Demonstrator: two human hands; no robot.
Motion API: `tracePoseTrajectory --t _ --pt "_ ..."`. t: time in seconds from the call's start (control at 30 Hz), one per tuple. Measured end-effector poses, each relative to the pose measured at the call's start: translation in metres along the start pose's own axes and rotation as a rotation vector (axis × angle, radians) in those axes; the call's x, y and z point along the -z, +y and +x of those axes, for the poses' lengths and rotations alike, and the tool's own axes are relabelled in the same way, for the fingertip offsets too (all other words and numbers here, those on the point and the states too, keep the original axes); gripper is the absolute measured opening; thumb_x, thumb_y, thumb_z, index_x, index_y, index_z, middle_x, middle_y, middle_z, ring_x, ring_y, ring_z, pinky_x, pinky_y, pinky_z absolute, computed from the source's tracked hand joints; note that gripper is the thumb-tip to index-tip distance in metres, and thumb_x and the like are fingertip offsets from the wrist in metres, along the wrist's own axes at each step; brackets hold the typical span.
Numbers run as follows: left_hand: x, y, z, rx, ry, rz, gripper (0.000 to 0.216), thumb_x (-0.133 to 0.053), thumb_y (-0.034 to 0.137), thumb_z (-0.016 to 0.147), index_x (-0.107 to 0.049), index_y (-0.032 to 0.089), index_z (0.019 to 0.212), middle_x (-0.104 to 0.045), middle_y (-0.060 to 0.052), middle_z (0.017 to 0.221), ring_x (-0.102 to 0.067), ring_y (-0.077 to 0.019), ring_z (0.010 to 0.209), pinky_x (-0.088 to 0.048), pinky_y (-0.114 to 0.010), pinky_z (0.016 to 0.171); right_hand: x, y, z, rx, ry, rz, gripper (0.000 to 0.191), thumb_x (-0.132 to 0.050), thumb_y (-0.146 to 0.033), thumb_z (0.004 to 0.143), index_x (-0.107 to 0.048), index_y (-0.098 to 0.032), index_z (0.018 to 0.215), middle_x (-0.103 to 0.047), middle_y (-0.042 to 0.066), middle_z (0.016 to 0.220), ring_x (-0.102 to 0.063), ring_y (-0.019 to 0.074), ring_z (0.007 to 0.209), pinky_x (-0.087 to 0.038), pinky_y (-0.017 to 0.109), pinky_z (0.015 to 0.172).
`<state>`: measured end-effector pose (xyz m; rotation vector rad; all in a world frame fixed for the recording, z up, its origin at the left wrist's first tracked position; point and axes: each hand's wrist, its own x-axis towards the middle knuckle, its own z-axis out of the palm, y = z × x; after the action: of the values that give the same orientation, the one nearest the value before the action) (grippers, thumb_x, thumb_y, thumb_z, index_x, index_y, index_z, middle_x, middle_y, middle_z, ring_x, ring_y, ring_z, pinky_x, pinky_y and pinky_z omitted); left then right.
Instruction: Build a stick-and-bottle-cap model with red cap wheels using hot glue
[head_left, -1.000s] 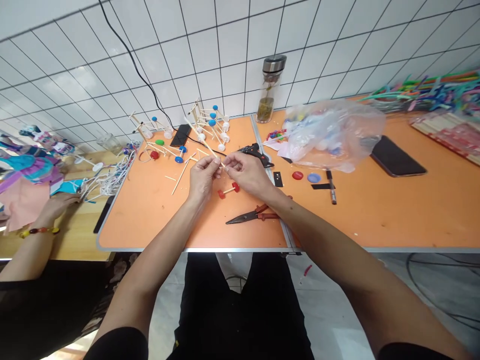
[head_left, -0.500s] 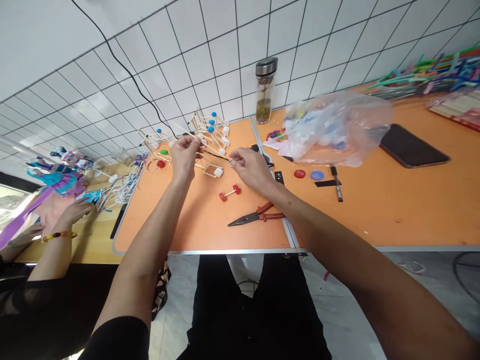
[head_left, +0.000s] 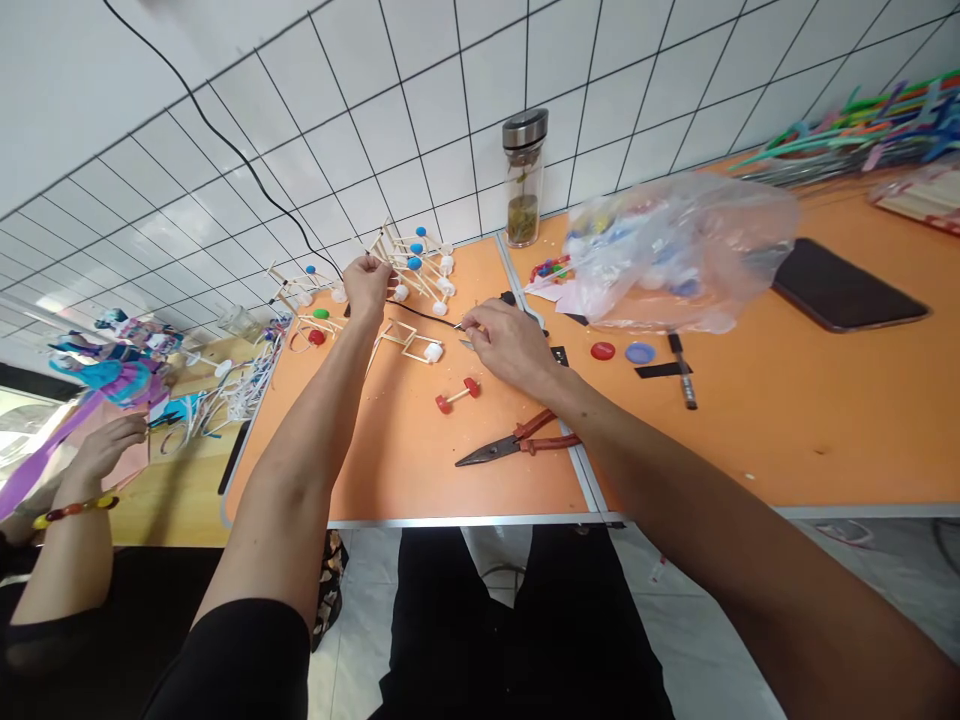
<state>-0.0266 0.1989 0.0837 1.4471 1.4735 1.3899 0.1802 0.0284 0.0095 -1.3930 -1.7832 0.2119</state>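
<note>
My left hand [head_left: 367, 281] is stretched far out over the orange table [head_left: 420, 460], fingers closed on a thin wooden stick beside a pile of stick frames with blue and white caps [head_left: 416, 262]. My right hand [head_left: 504, 337] rests nearer the table's middle, pinched on something small I cannot make out, next to a black glue gun [head_left: 525, 310]. A square stick frame with a white cap [head_left: 411, 340] lies between the hands. A stick axle with two red caps [head_left: 457, 394] lies just below them.
Red-handled pliers [head_left: 517, 445] lie near the front edge. A plastic bag of caps [head_left: 675, 250], a glass bottle [head_left: 523, 180], loose red and blue caps [head_left: 619, 351], a marker [head_left: 684, 372] and a dark tablet [head_left: 847, 285] lie right. Another person's hand [head_left: 105, 450] works at the left.
My left hand has moved away from my right hand, up and left to the stick pile at the back. The right hand stayed by the glue gun. The view tilted left.
</note>
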Motion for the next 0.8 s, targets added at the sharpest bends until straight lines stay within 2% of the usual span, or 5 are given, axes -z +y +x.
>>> tracePoseTrajectory --t 0.23,0.63,0.8 --pt "-0.006 -0.006 0.004 0.026 -0.029 -0.025 0.023 -0.065 0.012 0.096 -0.059 0.020 0.074 -0.070 0.000 0.069 -0.069 -0.0110 0.059 -0.048 -0.019 0.053 0.008 -0.005 0.002 -0.054 -0.028 -0.024 0.022 -0.059 -0.017 0.106 -0.080 -0.023 0.107 -0.078 0.009 0.114 -0.069 0.0270 0.103 -0.043 0.037 0.079" --pt "-0.015 -0.008 -0.003 0.011 -0.071 0.011 0.024 -0.070 0.016 0.095 -0.059 0.020 0.074 -0.071 -0.001 0.071 -0.067 -0.0111 0.060 -0.049 -0.020 0.056 0.009 -0.007 0.001 -0.033 -0.041 -0.027 0.024 -0.057 -0.013 0.105 -0.079 -0.022 0.108 -0.079 0.010 0.116 -0.070 0.0266 0.104 -0.045 0.037 0.084" --pt "-0.016 -0.005 -0.004 0.016 -0.080 0.036 0.031 -0.082 0.022 0.092 -0.057 0.021 0.074 -0.071 0.000 0.072 -0.067 -0.0109 0.059 -0.048 -0.019 0.055 0.007 -0.005 0.001 -0.018 -0.033 -0.015 0.025 -0.055 -0.012 0.105 -0.078 -0.023 0.105 -0.078 0.010 0.113 -0.070 0.0266 0.102 -0.046 0.037 0.084"
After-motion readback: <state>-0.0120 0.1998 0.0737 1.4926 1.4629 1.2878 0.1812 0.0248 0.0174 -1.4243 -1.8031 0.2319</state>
